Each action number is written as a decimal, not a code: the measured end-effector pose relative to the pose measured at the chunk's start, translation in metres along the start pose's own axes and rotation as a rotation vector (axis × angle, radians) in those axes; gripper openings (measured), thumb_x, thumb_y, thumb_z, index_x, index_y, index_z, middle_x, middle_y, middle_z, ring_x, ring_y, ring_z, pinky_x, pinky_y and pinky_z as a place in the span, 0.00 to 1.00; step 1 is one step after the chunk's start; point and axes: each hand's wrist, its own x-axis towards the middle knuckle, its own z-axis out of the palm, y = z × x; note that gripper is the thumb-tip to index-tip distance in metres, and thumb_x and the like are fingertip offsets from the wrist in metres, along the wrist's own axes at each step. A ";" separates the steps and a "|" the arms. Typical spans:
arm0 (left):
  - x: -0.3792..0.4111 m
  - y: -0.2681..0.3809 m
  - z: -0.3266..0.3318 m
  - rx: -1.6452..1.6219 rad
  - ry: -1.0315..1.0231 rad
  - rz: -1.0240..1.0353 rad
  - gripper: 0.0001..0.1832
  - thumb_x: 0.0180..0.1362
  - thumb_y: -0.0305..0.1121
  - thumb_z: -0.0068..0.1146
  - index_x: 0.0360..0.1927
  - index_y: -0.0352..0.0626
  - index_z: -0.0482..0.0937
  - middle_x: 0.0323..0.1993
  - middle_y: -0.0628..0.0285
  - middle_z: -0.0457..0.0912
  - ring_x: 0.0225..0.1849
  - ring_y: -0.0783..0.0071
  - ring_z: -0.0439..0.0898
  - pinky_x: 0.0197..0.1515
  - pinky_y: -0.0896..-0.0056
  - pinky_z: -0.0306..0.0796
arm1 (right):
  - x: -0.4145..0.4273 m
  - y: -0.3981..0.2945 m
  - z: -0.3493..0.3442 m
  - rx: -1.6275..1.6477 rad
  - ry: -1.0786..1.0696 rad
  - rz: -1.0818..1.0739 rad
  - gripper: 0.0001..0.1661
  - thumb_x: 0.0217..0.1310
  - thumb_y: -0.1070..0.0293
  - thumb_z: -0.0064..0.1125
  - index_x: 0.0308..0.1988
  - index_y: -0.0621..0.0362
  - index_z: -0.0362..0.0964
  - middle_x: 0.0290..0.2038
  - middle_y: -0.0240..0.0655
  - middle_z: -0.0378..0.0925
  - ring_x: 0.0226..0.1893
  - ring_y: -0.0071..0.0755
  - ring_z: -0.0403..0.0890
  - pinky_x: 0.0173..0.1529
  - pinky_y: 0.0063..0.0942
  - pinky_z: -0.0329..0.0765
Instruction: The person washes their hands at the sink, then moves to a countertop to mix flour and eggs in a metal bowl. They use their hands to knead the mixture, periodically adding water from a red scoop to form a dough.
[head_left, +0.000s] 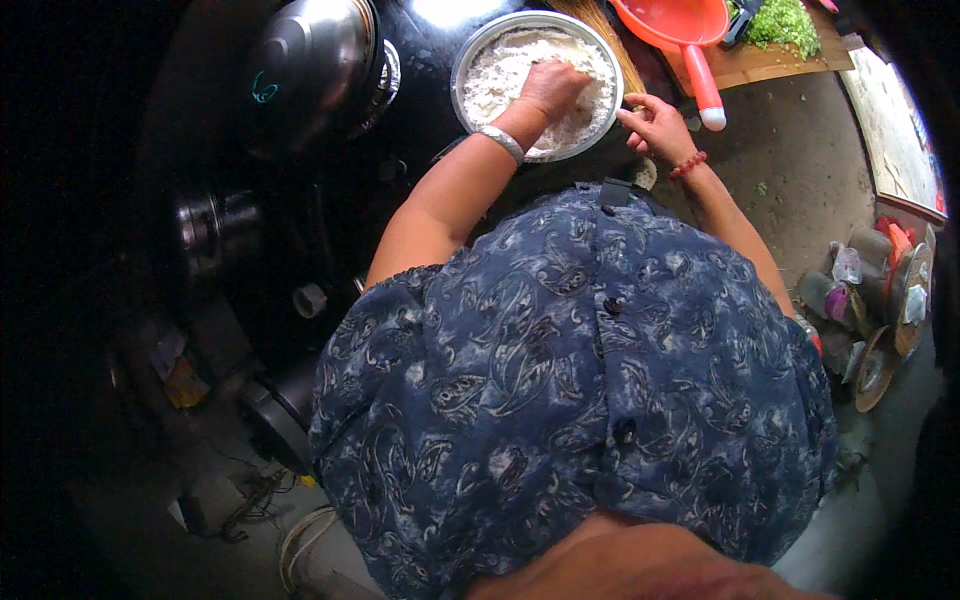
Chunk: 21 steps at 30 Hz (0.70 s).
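A round metal bowl (462, 112) holds white, crumbly flour or loose dough (495, 71). My left hand (553, 88), with a silver-coloured bracelet at the wrist, is down in the bowl, its fingers curled into the flour and partly hidden. At the bowl's right side is my right hand (656, 127), wearing a red bead bracelet; thumb and forefinger are at the rim, the other fingers bent. Just beyond the rim lie the straw bristles of a brush or broom (604, 34). A red plastic strainer or ladle (701, 75) has its handle pointing towards me.
Chopped greens (784, 30) lie on a wooden board (750, 66) at the upper right. A large dark lidded pot (322, 67) stands left of the bowl. Assorted containers and discs (874, 300) are piled at the right. A coiled cable (300, 540) lies at the lower left.
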 end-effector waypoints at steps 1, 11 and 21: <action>-0.001 -0.003 -0.004 0.001 0.015 -0.046 0.07 0.37 0.33 0.49 0.23 0.54 0.76 0.21 0.60 0.74 0.28 0.66 0.74 0.29 0.68 0.69 | 0.002 -0.004 0.004 -0.127 0.034 -0.011 0.25 0.45 0.62 0.53 0.41 0.66 0.61 0.18 0.32 0.70 0.14 0.18 0.70 0.15 0.14 0.66; -0.018 -0.037 -0.022 -0.121 -0.003 -0.559 0.28 0.29 0.37 0.55 0.41 0.49 0.69 0.33 0.53 0.72 0.38 0.58 0.70 0.40 0.65 0.65 | 0.023 0.005 0.017 -0.167 0.154 -0.089 0.14 0.47 0.67 0.47 0.34 0.64 0.61 0.14 0.36 0.70 0.11 0.26 0.72 0.17 0.21 0.68; 0.013 -0.025 -0.015 -0.184 -0.229 -0.529 0.29 0.31 0.40 0.52 0.44 0.46 0.67 0.37 0.53 0.72 0.40 0.59 0.70 0.42 0.66 0.64 | 0.021 0.002 0.016 -0.083 0.122 -0.099 0.16 0.47 0.68 0.46 0.39 0.61 0.61 0.15 0.33 0.69 0.10 0.22 0.70 0.15 0.20 0.66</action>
